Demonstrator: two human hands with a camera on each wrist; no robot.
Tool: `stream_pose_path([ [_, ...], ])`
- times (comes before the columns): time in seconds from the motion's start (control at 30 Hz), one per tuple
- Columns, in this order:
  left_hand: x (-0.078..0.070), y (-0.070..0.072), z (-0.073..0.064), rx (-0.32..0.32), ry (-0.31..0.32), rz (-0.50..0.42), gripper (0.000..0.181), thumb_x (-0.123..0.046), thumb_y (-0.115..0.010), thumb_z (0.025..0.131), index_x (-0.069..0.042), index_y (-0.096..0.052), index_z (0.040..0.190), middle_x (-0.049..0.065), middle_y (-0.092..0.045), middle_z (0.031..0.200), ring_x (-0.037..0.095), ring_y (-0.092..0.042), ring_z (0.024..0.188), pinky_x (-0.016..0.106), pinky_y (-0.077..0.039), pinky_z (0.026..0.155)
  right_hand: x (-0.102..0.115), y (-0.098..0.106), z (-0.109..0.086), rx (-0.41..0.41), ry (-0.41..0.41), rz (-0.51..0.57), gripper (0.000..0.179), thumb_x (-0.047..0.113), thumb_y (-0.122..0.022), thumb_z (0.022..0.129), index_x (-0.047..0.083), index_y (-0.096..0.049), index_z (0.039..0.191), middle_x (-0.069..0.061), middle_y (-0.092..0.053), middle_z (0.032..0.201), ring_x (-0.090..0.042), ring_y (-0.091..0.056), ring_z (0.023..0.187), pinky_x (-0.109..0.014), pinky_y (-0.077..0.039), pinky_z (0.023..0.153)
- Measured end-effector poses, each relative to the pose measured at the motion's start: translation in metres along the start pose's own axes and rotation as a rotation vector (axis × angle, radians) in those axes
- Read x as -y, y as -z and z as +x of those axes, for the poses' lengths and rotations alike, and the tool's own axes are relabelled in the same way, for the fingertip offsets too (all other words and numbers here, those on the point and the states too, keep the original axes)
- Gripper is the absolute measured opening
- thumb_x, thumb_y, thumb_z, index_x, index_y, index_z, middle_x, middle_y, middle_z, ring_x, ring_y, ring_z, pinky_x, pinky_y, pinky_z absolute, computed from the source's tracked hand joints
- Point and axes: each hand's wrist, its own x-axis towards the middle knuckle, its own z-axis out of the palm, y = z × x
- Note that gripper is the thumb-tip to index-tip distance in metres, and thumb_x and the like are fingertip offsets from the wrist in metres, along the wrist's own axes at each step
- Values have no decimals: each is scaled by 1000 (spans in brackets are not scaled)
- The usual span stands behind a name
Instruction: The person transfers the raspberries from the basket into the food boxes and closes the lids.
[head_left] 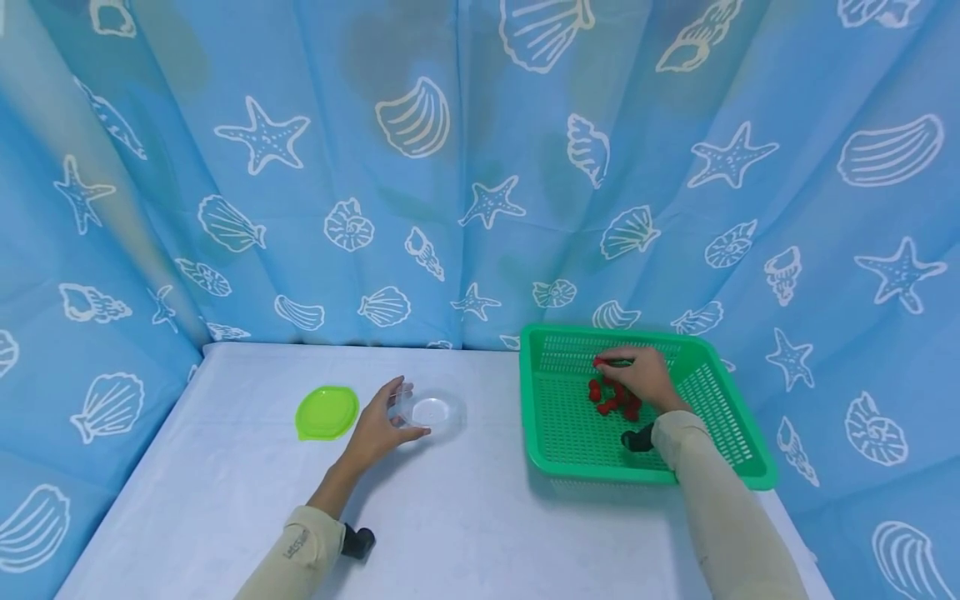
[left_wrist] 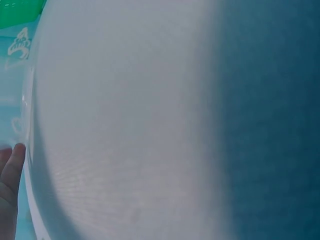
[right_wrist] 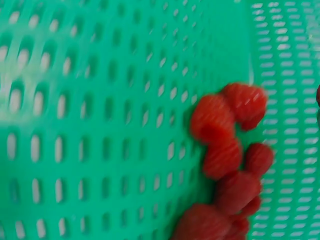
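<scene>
Right hand [head_left: 647, 377] pinched raspberry [head_left: 599, 362] in fingers, over green basket [head_left: 600, 472]; left hand [head_left: 377, 429] gripped clear container [head_left: 433, 410], left of basket. White-covered bench [head_left: 450, 533] lay under basket, shell-print curtain [head_left: 412, 192] behind. Head view alone showed lime lid [head_left: 327, 413], farther left.

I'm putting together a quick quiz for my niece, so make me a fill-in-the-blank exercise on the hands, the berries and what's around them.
1. The right hand pinches a berry whose colour is ____.
2. The basket with the other berries in it is coloured ____.
3. In the head view, the lid lies on the ____ side of the left hand, which grips a clear container.
4. The blue curtain is printed with seashells and ____.

Missing words: red; green; left; starfish.
</scene>
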Motion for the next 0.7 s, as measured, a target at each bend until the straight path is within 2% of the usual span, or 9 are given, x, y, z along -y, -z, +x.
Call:
stream_pose_path([
  [0.17, 3, -1, 2, 6, -16, 10, 99, -25, -92, 66, -13, -37, 147, 11, -41, 146, 30, -38, 136, 43, -42, 103, 15, 0, 3, -22, 47, 57, 27, 34, -74, 87, 18, -76, 108, -4, -69, 115, -21, -67, 96, -42, -57, 78],
  [0.4, 6, 2, 2, 21, -3, -12, 99, -27, -92, 66, -14, -36, 147, 9, -42, 149, 31, -36, 139, 44, -42, 104, 48, -6, 5, -29, 84, 239, 28, 30, -76, 86, 15, -76, 108, -6, -68, 115, -25, -65, 101, -34, -58, 79],
  [0.53, 8, 2, 1, 19, -20, -46, 98, -24, -92, 65, -15, -38, 146, 7, -45, 147, 31, -36, 139, 44, -41, 104, 66, -12, 8, -27, 125, 276, 27, 25, -76, 86, 12, -75, 110, -8, -67, 115, -28, -64, 103, -32, -58, 79],
  [0.7, 9, -1, 3, 20, -34, -66, 98, -24, -93, 64, -15, -39, 146, 5, -47, 145, 29, -37, 139, 43, -41, 104, 89, -19, 10, -37, 163, 310, 27, 24, -76, 86, 11, -75, 109, -8, -67, 116, -24, -65, 102, -32, -58, 79],
])
